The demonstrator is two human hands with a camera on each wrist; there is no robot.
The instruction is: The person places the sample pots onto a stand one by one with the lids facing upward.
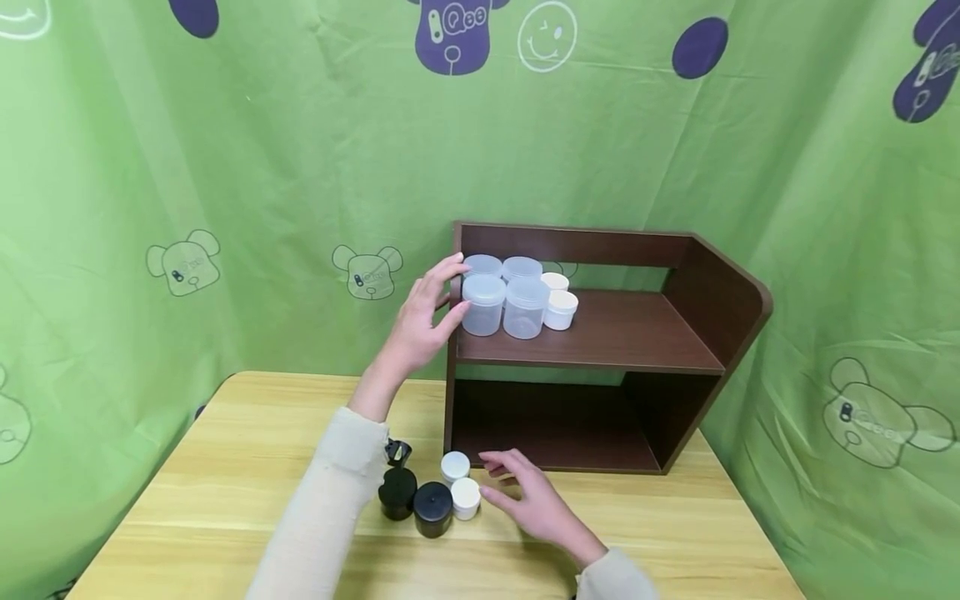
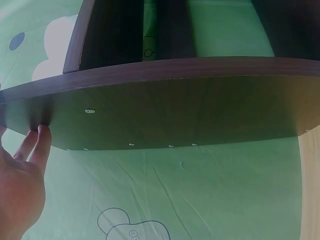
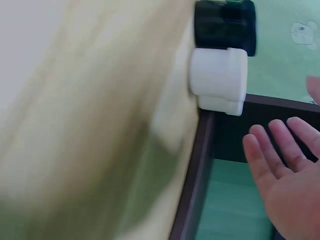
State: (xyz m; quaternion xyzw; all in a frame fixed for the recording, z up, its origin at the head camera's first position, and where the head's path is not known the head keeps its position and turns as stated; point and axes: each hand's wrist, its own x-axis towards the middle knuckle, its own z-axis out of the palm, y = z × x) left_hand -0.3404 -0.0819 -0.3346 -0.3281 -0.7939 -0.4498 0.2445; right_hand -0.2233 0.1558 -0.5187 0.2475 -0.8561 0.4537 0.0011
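Observation:
A dark brown shelf unit [image 1: 600,333] stands on the wooden table [image 1: 240,467]. On the left of its upper board are several clear lidded jars [image 1: 483,304] and two small white jars [image 1: 561,310]. My left hand [image 1: 444,297] is raised at the unit's left side, its straight fingers touching the side panel's edge beside the front clear jar. In the left wrist view its fingertips [image 2: 42,135] rest on the side panel [image 2: 175,110]. My right hand [image 1: 497,477] lies open on the table, just right of two white jars [image 1: 465,497] and holding nothing. It shows open [image 3: 287,175] near a white jar [image 3: 218,72].
Two black jars [image 1: 432,508] and a black clip-like piece [image 1: 397,452] sit left of the white jars on the table. The shelf's lower compartment [image 1: 555,425] holds nothing. Green printed cloth [image 1: 187,208] hangs behind and at both sides.

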